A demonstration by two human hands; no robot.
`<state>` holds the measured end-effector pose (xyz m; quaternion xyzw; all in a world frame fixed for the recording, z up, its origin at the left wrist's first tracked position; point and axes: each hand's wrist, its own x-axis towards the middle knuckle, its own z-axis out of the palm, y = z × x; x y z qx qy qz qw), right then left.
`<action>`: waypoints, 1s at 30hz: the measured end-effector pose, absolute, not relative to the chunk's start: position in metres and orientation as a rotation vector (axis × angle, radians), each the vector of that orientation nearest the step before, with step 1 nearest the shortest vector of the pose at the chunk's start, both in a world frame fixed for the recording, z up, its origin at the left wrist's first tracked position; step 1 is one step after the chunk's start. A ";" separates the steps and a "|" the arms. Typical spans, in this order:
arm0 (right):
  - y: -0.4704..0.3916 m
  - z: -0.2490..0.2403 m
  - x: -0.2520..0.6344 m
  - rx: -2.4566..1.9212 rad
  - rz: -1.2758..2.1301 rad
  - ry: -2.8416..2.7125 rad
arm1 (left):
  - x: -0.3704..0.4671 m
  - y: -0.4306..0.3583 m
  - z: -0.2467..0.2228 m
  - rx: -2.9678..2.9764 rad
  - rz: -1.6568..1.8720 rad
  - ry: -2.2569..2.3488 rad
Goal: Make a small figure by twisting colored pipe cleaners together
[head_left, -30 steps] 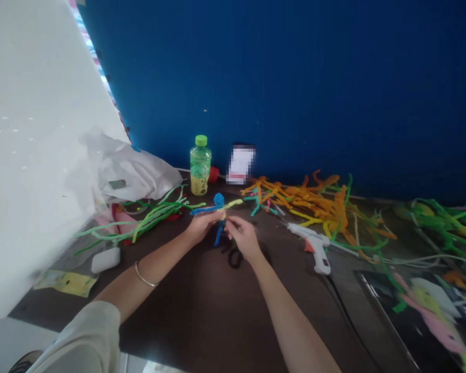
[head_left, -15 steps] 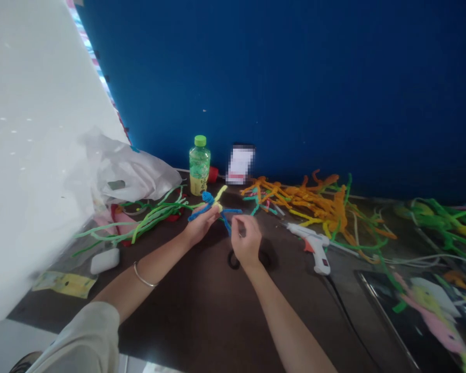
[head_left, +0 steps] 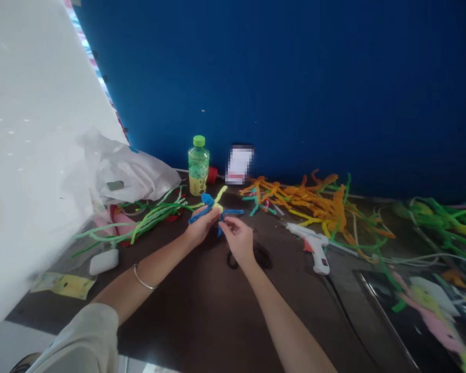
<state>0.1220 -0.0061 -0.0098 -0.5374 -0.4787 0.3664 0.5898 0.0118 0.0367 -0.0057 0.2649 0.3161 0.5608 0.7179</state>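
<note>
A figure of blue and yellow fuzzy pipe cleaners [head_left: 207, 199] is in the middle of the view, with a coiled blue knob and yellow and blue ends sticking out. My left hand [head_left: 202, 226] is closed around it, its fingers partly covering the middle. Just right of it, my right hand [head_left: 238, 235] has thumb and fingertips pinched on a blue end hanging below the figure. Another blue end points right above my right fingers. The exact grip at the fingertips is too small to make out.
A green-capped drink bottle [head_left: 199, 168] and a phone [head_left: 239, 163] stand behind. Orange pipe cleaners [head_left: 314, 197] and a glue gun [head_left: 312, 243] lie right, green pipe cleaners [head_left: 155, 220] and a plastic bag [head_left: 140, 173] left. A white case [head_left: 104, 261] sits front left, a tablet [head_left: 388, 311] front right.
My right hand has moved left toward the figure, and its fingertips have closed on the hanging blue end. The left hand stays nearly in place.
</note>
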 end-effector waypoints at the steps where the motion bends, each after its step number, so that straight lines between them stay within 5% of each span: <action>1: -0.006 -0.010 0.122 -1.233 0.889 -1.074 | 0.011 0.037 -0.006 0.588 1.236 0.701; 10: 0.002 -0.007 0.133 -1.002 1.210 -0.569 | 0.008 0.042 -0.011 0.617 1.129 0.647; 30: 0.002 -0.003 0.140 -0.973 1.203 -0.453 | 0.009 0.041 -0.002 0.576 1.122 0.674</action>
